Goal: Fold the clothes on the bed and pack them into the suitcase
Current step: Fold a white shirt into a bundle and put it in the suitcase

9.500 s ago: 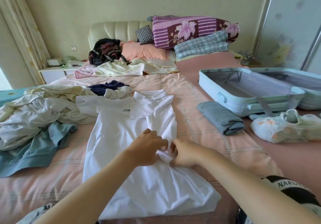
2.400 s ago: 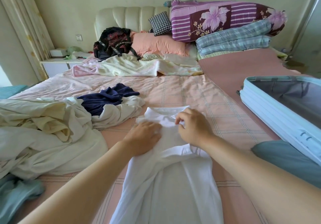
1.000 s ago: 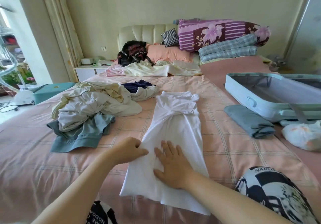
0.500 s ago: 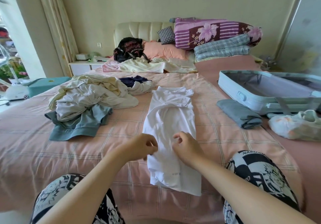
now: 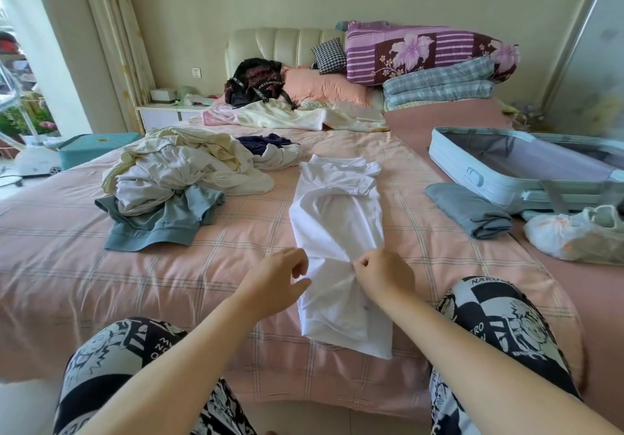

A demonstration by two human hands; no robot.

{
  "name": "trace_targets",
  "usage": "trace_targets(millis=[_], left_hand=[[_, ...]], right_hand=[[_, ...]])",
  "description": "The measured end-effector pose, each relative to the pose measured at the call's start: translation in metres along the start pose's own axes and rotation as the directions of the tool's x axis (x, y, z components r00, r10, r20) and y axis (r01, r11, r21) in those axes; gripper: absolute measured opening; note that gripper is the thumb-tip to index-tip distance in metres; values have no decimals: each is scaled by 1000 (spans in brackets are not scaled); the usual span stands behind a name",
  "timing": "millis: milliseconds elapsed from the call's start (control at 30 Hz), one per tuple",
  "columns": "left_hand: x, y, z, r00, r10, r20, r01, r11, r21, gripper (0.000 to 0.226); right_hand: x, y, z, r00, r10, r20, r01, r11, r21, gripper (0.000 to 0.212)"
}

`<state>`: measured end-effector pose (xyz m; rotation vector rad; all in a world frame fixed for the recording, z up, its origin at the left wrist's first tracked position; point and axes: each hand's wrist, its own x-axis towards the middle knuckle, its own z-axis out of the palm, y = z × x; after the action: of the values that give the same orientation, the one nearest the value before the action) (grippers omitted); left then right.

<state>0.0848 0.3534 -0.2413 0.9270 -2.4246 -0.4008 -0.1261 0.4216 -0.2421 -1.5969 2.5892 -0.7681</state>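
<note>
- Though already narrowed into a long strip, not yet folded across: white shirt [image 5: 337,218], lying lengthwise on the bed [image 5: 67,265], collar end far off, hem end close to the near edge between the knees.
- Left hand [image 5: 277,282] at the strip's left edge, fingers [image 5: 297,262] curled with the thumb below, pinching the cloth there.
- Right hand [image 5: 383,277] a little in from the right edge at the same level, fingers [image 5: 363,262] bunched tight on a tuck of fabric, creases fanning out from the grip.
- Step in hand, by the look of it: setting up the crosswise fold of this one shirt, with packing yet to come.
- Next move probably calls for lifting both pinches level and together, laying one part squarely over the other with edges matched, then smoothing flat so the thin cloth does not slip or bunch.
- Just to the right: a folded grey garment [image 5: 469,210], lying outside and near the wall of the suitcase [image 5: 449,161], which lies open on the bed's right side.
- Beside those, a filled plastic bag [image 5: 574,235].
- Well apart to the left: a heap of unfolded clothes [image 5: 182,171], so plenty of the job left.
</note>
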Motion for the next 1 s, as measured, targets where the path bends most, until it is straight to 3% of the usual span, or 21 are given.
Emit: trace_targets(millis=[100, 200, 267, 333, 400, 433, 533, 633, 733, 867, 933, 1000], left_hand=[[-8, 1, 4, 984, 57, 169, -68, 996, 59, 37], [-10, 1, 12, 940, 113, 321, -168, 974, 152, 54], [-11, 2, 17, 929, 94, 357, -183, 957, 223, 37], [-11, 3, 17, 939, 62, 338, -155, 954, 255, 11], [-14, 4, 13, 940, 28, 339, -116, 963, 243, 7], [-16, 4, 11, 934, 12, 356, -99, 968, 229, 7], [-23, 4, 8, 924, 8, 382, -86, 978, 188, 14], [-26, 7, 13, 938, 43, 344, -129, 964, 231, 34], [-27, 12, 20, 960, 76, 270, -141, 963, 232, 15], [-26, 20, 5, 996, -1, 86, -3, 999, 50, 16], [-25, 18, -9, 989, -17, 146, 5, 996, 84, 16], [-26, 14, -18, 928, -57, 368, 5, 990, 141, 17]], right_hand=[[-4, 3, 3, 996, -90, 27, 91, 996, -16, 8], [-9, -4, 1, 949, -308, 72, 293, 942, 166, 13], [-16, -6, -2, 859, -431, 277, 389, 901, 194, 15], [-22, -2, -1, 758, -481, 441, 498, 863, 84, 37], [-25, 0, 4, 734, -505, 453, 595, 801, -71, 53], [-26, -1, 5, 730, -527, 435, 618, 781, -91, 47], [-24, -4, 1, 727, -542, 421, 585, 810, 32, 21], [-18, 1, -5, 773, -518, 365, 496, 853, 162, 12], [-17, 3, -9, 807, -515, 289, 465, 855, 228, 15], [-24, 1, -15, 801, -508, 315, 373, 837, 401, 14], [-26, -4, -20, 770, -503, 393, 301, 829, 471, 12], [-29, -12, -20, 680, -523, 513, 240, 821, 519, 12]])
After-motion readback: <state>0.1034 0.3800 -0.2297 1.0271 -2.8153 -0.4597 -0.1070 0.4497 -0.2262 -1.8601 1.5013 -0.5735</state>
